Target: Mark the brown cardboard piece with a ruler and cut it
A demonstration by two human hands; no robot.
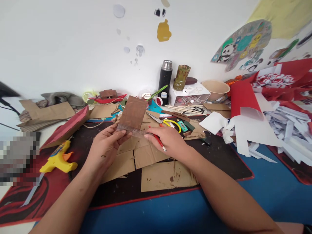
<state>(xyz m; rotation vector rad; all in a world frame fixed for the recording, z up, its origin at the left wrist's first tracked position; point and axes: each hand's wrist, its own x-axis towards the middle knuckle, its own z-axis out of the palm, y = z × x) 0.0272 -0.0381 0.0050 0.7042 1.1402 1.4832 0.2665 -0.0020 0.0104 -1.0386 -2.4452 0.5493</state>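
Note:
A flat brown-painted cardboard piece [133, 112] is held up at a tilt above the mat, its lower edge gripped by my left hand [107, 143] between thumb and fingers. Across that edge lies a clear strip [134, 131], too indistinct to name surely; it reaches from my left fingers to my right ones. My right hand [168, 139] is closed around a slim red pencil [158, 141], whose pale end points down toward me. Beneath both hands are cut cardboard sheets [148, 156]. Just beyond my right hand lie scissors [168, 122] with yellow handles and a teal box [182, 125].
A yellow glue gun [59, 159] lies on the dark mat [219, 162] at left, near a pink-lined cardboard boat shape [68, 126]. At the back stand a black flask [165, 76], a green vase [181, 77] and a bowl [215, 89]. Paper strips [287, 126] pile up at right.

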